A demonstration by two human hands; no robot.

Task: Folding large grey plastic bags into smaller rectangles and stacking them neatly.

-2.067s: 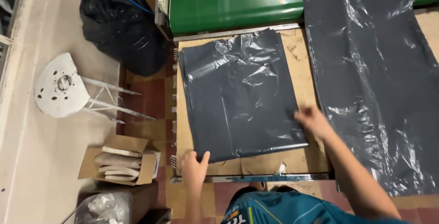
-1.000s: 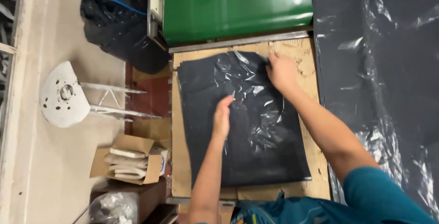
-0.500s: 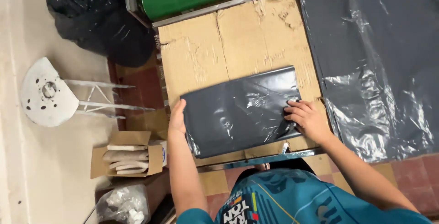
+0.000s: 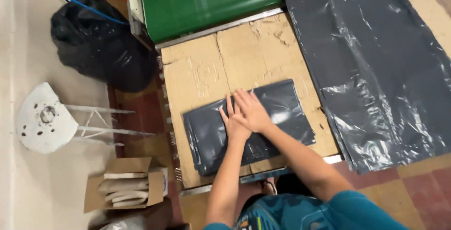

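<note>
A dark grey plastic bag [image 4: 282, 105], folded in half, lies on a sheet of cardboard [image 4: 206, 70] that covers the work surface. Both my hands press flat on the middle of it. My left hand [image 4: 232, 119] lies palm down, fingers pointing away from me. My right hand [image 4: 252, 111] lies partly over the left one, fingers spread. Neither hand grips anything.
More grey plastic sheets [image 4: 371, 61] lie spread to the right. A green panel [image 4: 202, 2] stands behind the cardboard. On the floor at left are a full black rubbish bag [image 4: 94, 42], a white stool on its side [image 4: 47, 117] and an open cardboard box [image 4: 124, 183].
The bag went from spread open to folded in half. My hands have moved from the bag's two side edges to its middle, one over the other.
</note>
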